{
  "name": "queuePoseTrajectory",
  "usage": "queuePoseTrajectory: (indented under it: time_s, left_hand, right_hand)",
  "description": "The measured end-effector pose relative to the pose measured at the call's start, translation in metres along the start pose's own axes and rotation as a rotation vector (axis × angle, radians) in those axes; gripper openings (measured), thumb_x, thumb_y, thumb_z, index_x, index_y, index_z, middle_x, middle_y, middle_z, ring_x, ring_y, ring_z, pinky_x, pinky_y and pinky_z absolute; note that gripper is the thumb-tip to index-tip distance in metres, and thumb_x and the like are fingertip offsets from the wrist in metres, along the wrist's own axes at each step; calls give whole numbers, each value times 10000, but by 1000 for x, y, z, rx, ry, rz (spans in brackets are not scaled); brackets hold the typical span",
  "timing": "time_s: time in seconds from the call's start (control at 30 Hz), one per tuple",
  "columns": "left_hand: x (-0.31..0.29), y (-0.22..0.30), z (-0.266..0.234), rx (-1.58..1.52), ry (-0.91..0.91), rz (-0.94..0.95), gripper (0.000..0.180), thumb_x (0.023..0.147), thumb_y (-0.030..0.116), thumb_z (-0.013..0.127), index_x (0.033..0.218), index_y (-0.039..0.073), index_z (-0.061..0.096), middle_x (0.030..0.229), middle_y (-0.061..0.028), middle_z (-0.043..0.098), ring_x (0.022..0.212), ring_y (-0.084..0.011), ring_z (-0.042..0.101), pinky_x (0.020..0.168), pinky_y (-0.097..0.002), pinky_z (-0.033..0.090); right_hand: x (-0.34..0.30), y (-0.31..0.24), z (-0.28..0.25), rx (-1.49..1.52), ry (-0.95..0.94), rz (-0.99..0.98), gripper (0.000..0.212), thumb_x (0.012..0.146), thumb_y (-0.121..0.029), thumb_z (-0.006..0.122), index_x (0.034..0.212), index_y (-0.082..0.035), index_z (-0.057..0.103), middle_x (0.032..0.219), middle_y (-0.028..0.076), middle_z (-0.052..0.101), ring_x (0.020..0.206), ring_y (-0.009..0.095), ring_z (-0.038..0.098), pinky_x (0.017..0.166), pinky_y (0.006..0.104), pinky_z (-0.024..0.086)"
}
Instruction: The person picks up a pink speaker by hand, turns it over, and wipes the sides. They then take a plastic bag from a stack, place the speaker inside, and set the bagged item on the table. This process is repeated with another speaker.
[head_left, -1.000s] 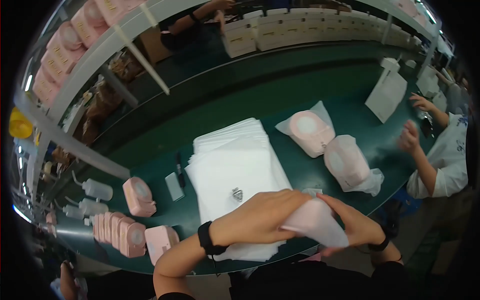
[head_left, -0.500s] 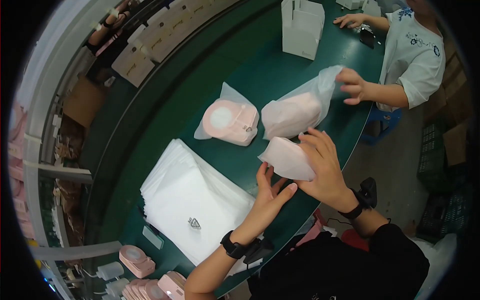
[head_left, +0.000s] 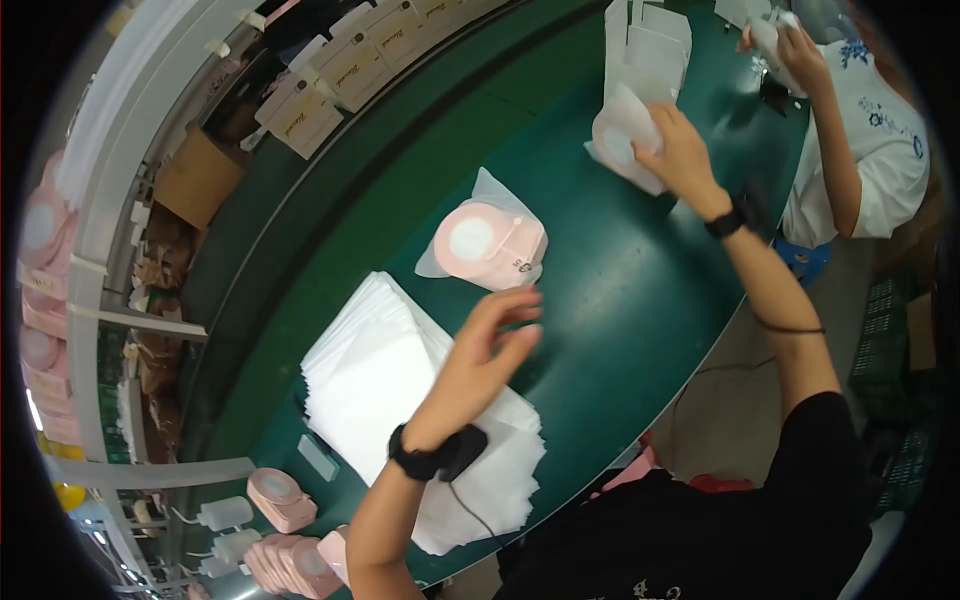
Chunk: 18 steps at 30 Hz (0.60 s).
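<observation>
Lower left of the frame: pink rounded plastic devices [head_left: 285,568] packed in a row, probably to save bench space. Next, a fanned stack of white translucent bags [head_left: 365,365], edges staggered — likely so single ones lift off easily. Left hand [head_left: 478,352] above the stack's right side: fingers half curled, nothing in it. Centre: a pink device in a frosted bag [head_left: 490,240] lying on the green bench [head_left: 640,290]. Upper right: a second bagged pink device [head_left: 608,130], its right edge gripped by the right hand [head_left: 685,150], thumb across the face — presumably to steady slick film. Tall white cardboard box [head_left: 655,50] just behind; contact unclear.
</observation>
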<state>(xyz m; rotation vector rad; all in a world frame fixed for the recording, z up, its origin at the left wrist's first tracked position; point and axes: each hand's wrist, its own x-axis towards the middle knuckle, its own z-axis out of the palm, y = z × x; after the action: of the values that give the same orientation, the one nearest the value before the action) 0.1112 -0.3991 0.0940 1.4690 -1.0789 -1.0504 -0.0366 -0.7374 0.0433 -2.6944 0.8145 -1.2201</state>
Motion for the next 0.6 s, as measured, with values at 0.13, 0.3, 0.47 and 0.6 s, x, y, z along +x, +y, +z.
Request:
queuePoseTrajectory:
  time_s: [0.13,0.3,0.47,0.6]
  left_hand:
    - [-63,-21,-68,262,326,-63,295,925,86,493,1209,5,494,1203,-102,534,1070,-180,549,885,-297,462]
    - [-56,-18,-68,48,435,-182,422,926,182,521,1292,16,394,1275,-144,466,1101,-219,531,910,-352,461]
    - [31,-44,-32,-421,422,-405,597,919,271,546,1364,7,248,1407,-158,269,1194,-323,441,980,-487,414]
    - [52,-50,-19,-603,325,-403,583,923,272,543,1363,-1,277,1372,-151,344,1198,-318,437,979,-496,408]
  right_hand:
    - [27,-5,18,-381,202,-282,505,701,-172,705,1149,-30,520,1118,152,543,976,337,552,826,393,458]
    - [23,-107,35,340,-116,-11,470,791,-318,652,1118,8,559,954,151,631,871,332,607,779,374,481]
    - [15,-134,86,579,-1043,307,744,811,-618,502,958,103,612,910,235,643,771,301,644,694,358,495]
    - [3,-149,82,816,-1215,391,713,767,-538,582,947,153,596,869,247,630,796,293,638,747,351,494]
